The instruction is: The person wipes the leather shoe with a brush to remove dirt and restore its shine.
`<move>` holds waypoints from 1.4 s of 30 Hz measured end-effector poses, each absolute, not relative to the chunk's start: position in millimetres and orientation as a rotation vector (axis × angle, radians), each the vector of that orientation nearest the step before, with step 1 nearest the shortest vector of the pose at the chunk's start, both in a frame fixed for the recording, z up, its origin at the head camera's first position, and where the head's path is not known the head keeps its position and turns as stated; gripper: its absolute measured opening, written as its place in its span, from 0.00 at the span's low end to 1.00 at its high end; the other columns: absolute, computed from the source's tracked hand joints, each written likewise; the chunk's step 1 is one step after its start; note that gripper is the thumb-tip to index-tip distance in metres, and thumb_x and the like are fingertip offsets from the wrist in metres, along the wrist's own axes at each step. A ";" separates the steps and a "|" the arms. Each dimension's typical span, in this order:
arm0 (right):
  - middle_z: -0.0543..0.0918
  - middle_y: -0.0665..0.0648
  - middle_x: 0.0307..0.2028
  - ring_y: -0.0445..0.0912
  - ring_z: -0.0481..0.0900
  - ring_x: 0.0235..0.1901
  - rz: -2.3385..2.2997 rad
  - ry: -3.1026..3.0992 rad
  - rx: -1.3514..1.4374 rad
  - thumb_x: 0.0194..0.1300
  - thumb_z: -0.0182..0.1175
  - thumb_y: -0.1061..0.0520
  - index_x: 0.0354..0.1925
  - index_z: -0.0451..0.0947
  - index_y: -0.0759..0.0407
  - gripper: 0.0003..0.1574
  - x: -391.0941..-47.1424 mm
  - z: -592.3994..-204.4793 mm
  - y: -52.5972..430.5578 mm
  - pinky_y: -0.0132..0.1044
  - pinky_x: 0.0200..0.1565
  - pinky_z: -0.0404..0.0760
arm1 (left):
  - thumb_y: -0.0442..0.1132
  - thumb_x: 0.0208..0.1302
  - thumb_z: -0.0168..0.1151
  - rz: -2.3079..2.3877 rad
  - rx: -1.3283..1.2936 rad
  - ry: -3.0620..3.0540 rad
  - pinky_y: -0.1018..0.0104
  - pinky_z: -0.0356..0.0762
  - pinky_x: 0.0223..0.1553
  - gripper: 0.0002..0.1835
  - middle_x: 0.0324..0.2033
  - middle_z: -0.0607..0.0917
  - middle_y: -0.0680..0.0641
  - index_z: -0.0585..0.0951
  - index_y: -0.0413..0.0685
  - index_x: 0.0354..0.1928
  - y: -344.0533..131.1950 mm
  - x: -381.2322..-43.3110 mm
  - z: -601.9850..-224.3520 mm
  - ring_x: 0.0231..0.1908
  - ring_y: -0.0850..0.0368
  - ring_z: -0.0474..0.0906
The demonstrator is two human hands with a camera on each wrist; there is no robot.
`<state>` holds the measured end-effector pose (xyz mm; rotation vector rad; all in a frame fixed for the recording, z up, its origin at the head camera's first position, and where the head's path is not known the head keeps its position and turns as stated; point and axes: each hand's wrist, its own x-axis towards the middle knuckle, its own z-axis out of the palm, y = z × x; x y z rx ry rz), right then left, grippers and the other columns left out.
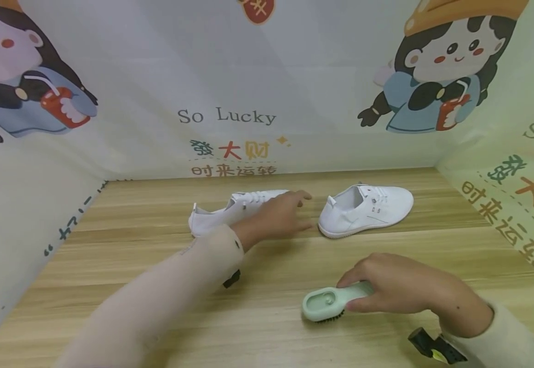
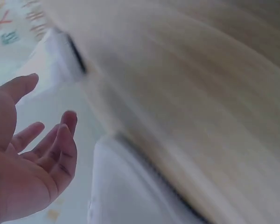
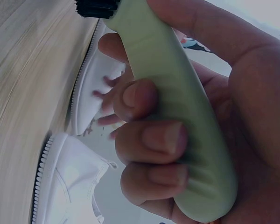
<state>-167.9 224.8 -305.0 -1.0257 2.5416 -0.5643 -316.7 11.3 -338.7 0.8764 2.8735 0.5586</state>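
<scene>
Two white lace-up shoes lie side by side on the wooden surface in the head view: the left shoe [image 1: 211, 217] and the right shoe [image 1: 372, 212], both with toes toward the right. My left hand [image 1: 278, 214] is over the front of the left shoe and hides part of it; its fingers are spread and hold nothing, as the left wrist view also shows. Contact with the shoe cannot be told. My right hand [image 1: 395, 283] grips the handle of a pale green brush [image 1: 322, 304], black bristles facing down. In the right wrist view several fingers curl round the brush handle [image 3: 177, 93].
A wood-grain tabletop [image 1: 165, 301] runs under everything. Behind it stands a pale printed backdrop [image 1: 230, 76] with cartoon figures and lettering, which also borders both sides. A dark wrist device [image 1: 434, 347] is at my right wrist.
</scene>
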 end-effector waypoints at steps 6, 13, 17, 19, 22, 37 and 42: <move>0.80 0.35 0.34 0.30 0.75 0.32 -0.563 2.536 -1.004 0.57 0.59 0.38 0.40 0.80 0.39 0.14 -169.0 -306.7 223.8 0.28 0.34 0.75 | 0.55 0.54 0.62 0.595 0.961 3.060 0.59 0.72 0.50 0.31 0.55 0.76 0.53 0.69 0.60 0.60 -43.5 -299.5 -320.3 0.52 0.57 0.73; 0.80 0.34 0.34 0.31 0.75 0.32 -0.544 2.557 -0.991 0.58 0.58 0.38 0.40 0.80 0.37 0.13 -170.0 -306.3 224.6 0.28 0.35 0.75 | 0.55 0.51 0.66 0.536 0.883 3.258 0.46 0.61 0.59 0.35 0.58 0.73 0.48 0.68 0.55 0.61 -107.0 -290.7 -307.3 0.60 0.48 0.65; 0.80 0.34 0.33 0.31 0.75 0.32 -0.573 2.550 -1.001 0.58 0.59 0.38 0.39 0.80 0.37 0.12 -169.7 -306.1 226.9 0.29 0.35 0.75 | 0.59 0.48 0.67 0.565 0.692 3.173 0.44 0.63 0.58 0.45 0.63 0.67 0.47 0.60 0.55 0.67 -134.2 -296.5 -306.0 0.62 0.47 0.63; 0.80 0.34 0.33 0.31 0.75 0.32 -0.587 2.546 -1.002 0.58 0.59 0.39 0.39 0.80 0.37 0.12 -169.6 -305.9 227.6 0.30 0.36 0.76 | 0.60 0.45 0.68 0.615 0.621 3.103 0.45 0.65 0.56 0.50 0.65 0.64 0.46 0.56 0.57 0.69 -145.0 -302.9 -308.0 0.62 0.47 0.64; 0.80 0.34 0.34 0.31 0.75 0.32 -0.591 2.546 -0.983 0.58 0.59 0.39 0.40 0.80 0.38 0.13 -170.0 -305.5 228.2 0.30 0.36 0.76 | 0.61 0.43 0.69 0.657 0.535 3.001 0.46 0.68 0.54 0.55 0.65 0.63 0.42 0.51 0.54 0.70 -161.2 -314.1 -315.3 0.60 0.45 0.66; 0.80 0.35 0.34 0.31 0.75 0.32 -0.571 2.565 -0.971 0.57 0.59 0.37 0.40 0.80 0.39 0.14 -171.2 -304.5 227.4 0.30 0.36 0.76 | 0.60 0.38 0.72 0.667 0.461 2.790 0.61 0.72 0.44 0.40 0.42 0.80 0.46 0.72 0.46 0.52 -196.7 -333.1 -357.8 0.39 0.55 0.75; 0.80 0.35 0.34 0.31 0.74 0.32 -0.563 2.569 -0.965 0.57 0.59 0.37 0.40 0.80 0.39 0.15 -171.7 -305.0 227.3 0.31 0.36 0.76 | 0.58 0.35 0.75 0.714 0.477 2.785 0.62 0.71 0.43 0.42 0.42 0.79 0.46 0.72 0.44 0.52 -190.8 -332.9 -362.0 0.39 0.54 0.74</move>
